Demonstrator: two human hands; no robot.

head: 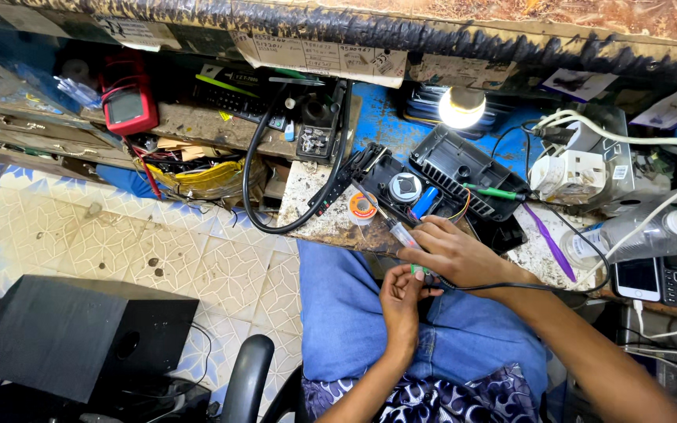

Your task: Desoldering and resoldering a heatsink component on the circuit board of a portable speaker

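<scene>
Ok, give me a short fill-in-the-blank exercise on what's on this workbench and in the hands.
1. The meter on the shelf has a ____ case.
2. The lit lamp sits ____ the opened black device.
3. The left hand pinches a small ____ part.
4. The speaker box on the floor is ____.

Missing words: red; behind; green; black

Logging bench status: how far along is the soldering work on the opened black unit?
Done: the black casing lies open on the bench, insides exposed, solder spool beside it. In hand: the left hand pinches a small green part; the right hand grips a corded tool at it. Whether a joint is made is too small to tell. Left: casing unclosed, green screwdriver inside.
</scene>
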